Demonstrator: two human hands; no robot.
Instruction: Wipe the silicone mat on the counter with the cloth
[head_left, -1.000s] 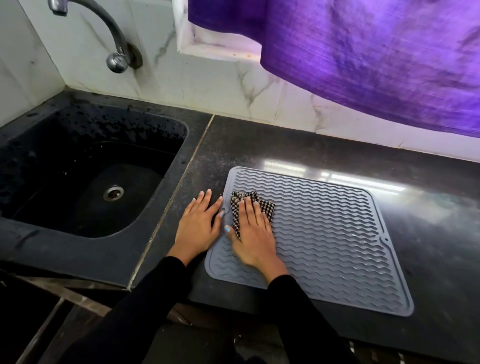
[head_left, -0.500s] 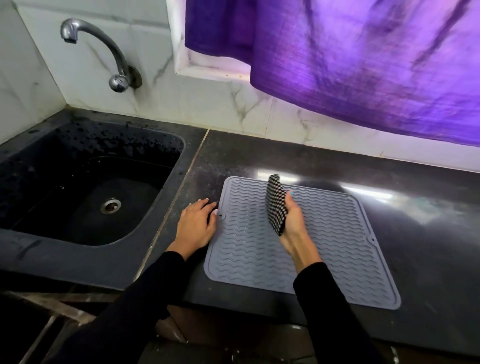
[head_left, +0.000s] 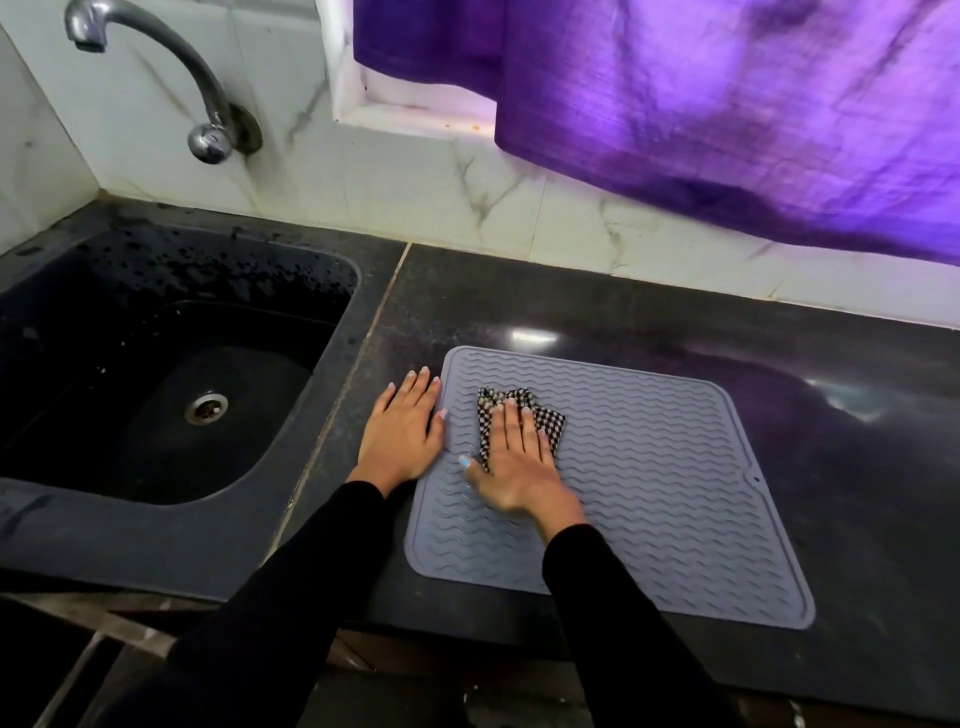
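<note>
A grey silicone mat (head_left: 665, 467) with wavy ridges lies flat on the dark counter (head_left: 857, 415). A black-and-white checked cloth (head_left: 550, 418) is bunched on the mat's left part. My right hand (head_left: 514, 462) lies flat on top of the cloth, fingers spread, pressing it against the mat. My left hand (head_left: 402, 423) rests palm down on the counter, fingers apart, its thumb touching the mat's left edge. Most of the cloth is hidden under my right hand.
A black sink (head_left: 156, 374) with a metal drain sits to the left, and a chrome tap (head_left: 171, 78) comes out of the marble wall above it. A purple curtain (head_left: 727, 104) hangs over the window at the back right. The counter's front edge runs below the mat.
Half a second ago my right hand held the cloth lifted above the mat's middle. Now it is back down on the left part of the mat with the cloth pressed flat beneath it.
</note>
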